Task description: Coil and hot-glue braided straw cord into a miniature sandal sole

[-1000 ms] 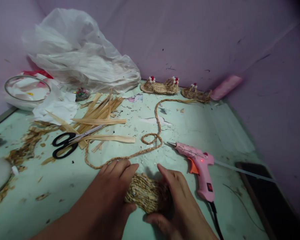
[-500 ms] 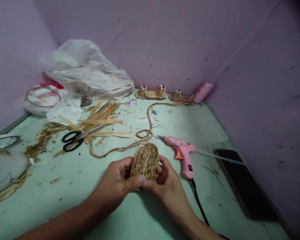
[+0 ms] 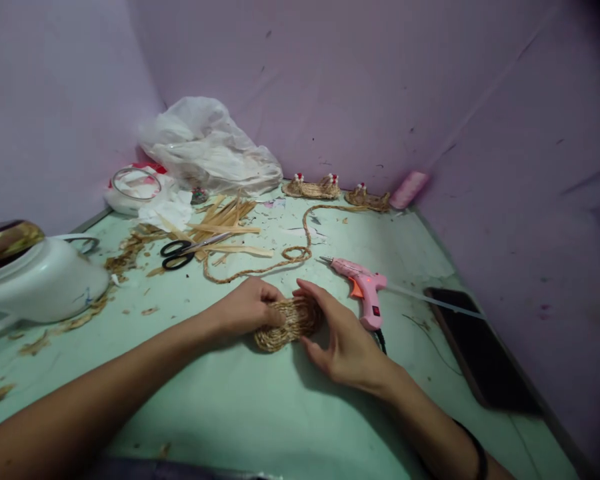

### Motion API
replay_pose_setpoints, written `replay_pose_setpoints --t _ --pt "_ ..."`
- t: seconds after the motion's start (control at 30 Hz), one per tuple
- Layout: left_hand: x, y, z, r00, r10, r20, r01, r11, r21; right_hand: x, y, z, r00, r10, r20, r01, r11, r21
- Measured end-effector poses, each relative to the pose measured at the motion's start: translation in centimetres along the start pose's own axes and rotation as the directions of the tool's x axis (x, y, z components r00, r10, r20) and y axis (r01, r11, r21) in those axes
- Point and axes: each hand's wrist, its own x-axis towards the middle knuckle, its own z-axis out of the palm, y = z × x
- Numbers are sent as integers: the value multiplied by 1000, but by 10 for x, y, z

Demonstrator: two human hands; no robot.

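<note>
A flat, long piece of coiled straw rope (image 3: 291, 323) with rounded ends and a slight waist lies nearly level just above the table. My left hand (image 3: 253, 308) pinches it at its left side, thumb on top and fingers partly hidden behind. Around its right end curves my right hand (image 3: 337, 337), fingertips at the far edge and thumb at the near edge. To the right of my hands a pink glue gun (image 3: 364, 283) with an orange trigger rests on its side. Beyond them winds a braided straw rope (image 3: 253, 272) with a small loop.
Black-handled scissors (image 3: 177, 255) touch a heap of straw strips (image 3: 225, 223). A white teapot (image 3: 55, 283) stands left, a phone (image 3: 480, 350) right. Along the back are a plastic bag (image 3: 210, 150), beaded straw pieces (image 3: 311, 190) and a pink roll (image 3: 409, 190).
The coiled piece has turned from upright to nearly flat and sideways. My right hand has opened wider around its right end. The view has shifted left, showing more of the teapot.
</note>
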Motion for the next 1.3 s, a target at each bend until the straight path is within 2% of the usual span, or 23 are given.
replay_pose_setpoints --t 0.03,0.07,0.13,0.23,0.33,0.4,0.47,0.5,0.53,0.57,0.6,0.63,0.67,0.7,0.73,0.8,0.9,0.97,1.17,1.3 --pt "-2 -1 1 991 105 -80 -85 973 214 0 2 4 1000 13 -12 -13 999 -30" --pt "-5 -1 2 962 231 -146 -154 901 407 0 3 6 999 32 -27 -33 997 -69" --pt "-13 -4 3 869 457 -188 -250 735 630 -1 3 7 997 55 -49 -63 986 -157" --pt "-22 -10 5 766 627 -141 -399 636 661 -3 -4 4 996 14 -84 -35 969 -244" --pt "-28 -15 4 635 749 -190 -426 544 723 -4 -12 2 994 -44 -98 14 957 -289" --pt "-31 -15 0 509 818 -268 -361 485 796 -5 -15 4 996 -48 -69 26 956 -292" --pt "-34 -14 -5 366 852 -373 -273 482 832 -5 -15 7 999 -39 -35 27 957 -290" --pt "-35 -13 -7 315 864 -392 -261 476 840 -6 -14 9 999 -30 -24 22 956 -291" --pt "-36 -13 -8 307 876 -371 -281 456 844 -6 -13 11 1000 -22 -18 16 955 -296" --pt "-38 -13 -7 350 886 -305 -331 422 844 -7 -11 13 1000 -16 -20 9 952 -305" --pt "-39 -14 -4 434 878 -202 -395 387 833 -7 -11 15 1000 -11 -28 2 948 -317" --pt "-39 -16 1 540 837 -91 -444 375 814 -7 -10 17 999 -8 -42 -6 944 -331" --pt "-39 -18 6 637 771 -15 -454 391 800 -7 -10 19 998 -6 -59 -15 938 -347" --pt "-39 -21 11 715 699 19 -432 420 799 -7 -9 22 997 -5 -77 -23 932 -362" --pt "-38 -23 17 768 640 20 -391 444 806 -7 -10 24 995 -6 -97 -31 926 -376" --pt "-36 -27 25 814 580 -17 -320 473 821 -6 -11 27 991 -14 -131 -40 915 -402" --pt "-32 -30 29 821 568 -50 -287 489 824 -5 -12 31 986 -42 -162 -34 897 -440" --pt "-30 -31 30 807 587 -58 -285 475 833 -5 -13 31 983 -69 -172 -20 884 -466" --pt "-27 -36 31 697 716 -37 -316 352 881 -4 -15 34 970 -109 -218 -12 872 -490" --pt "-25 -38 33 643 766 -15 -341 303 890 -3 -15 35 967 -118 -224 -6 875 -485"
